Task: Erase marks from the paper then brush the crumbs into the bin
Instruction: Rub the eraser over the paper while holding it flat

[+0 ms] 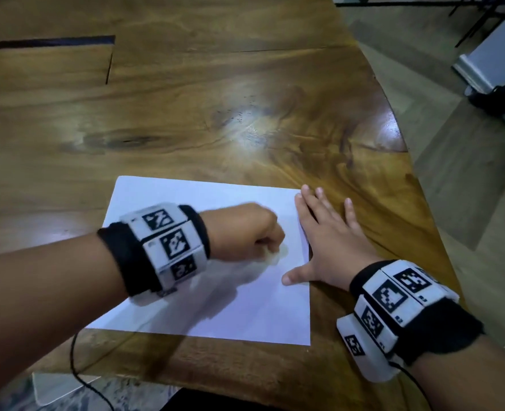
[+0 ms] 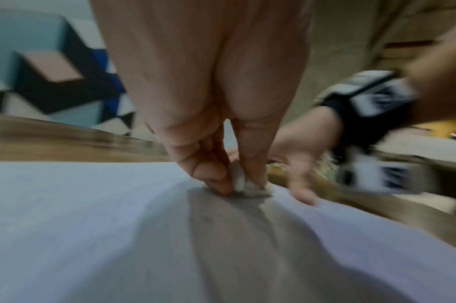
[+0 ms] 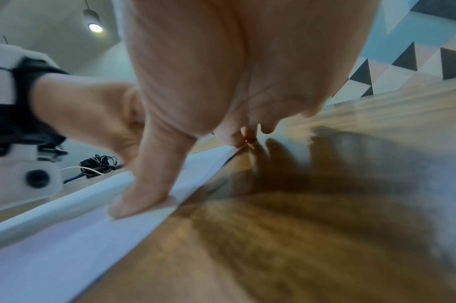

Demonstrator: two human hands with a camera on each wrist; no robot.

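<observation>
Glossy, dark-grained wood forms the table that fills the head view, and a white sheet of paper lies flat on it near the person's edge. With the paper as landmark: the left hand is curled over the sheet's right half, its thumb and fingers pinching a small whitish eraser whose lower end touches the paper; the left wrist view shows the pinch closely, though it is blurred. The right hand lies flat with its fingers spread and straight, straddling the paper's right edge: its thumb presses down on the sheet just inside that edge, while the other fingers rest on bare wood beside the paper's far right corner. Both wrists carry black bands with white marker blocks. Any marks on the paper cannot be made out. Beyond the table's right rim, past the paper, grey floor shows, and a wall of blue, black and white triangles stands behind the table in the wrist views.
</observation>
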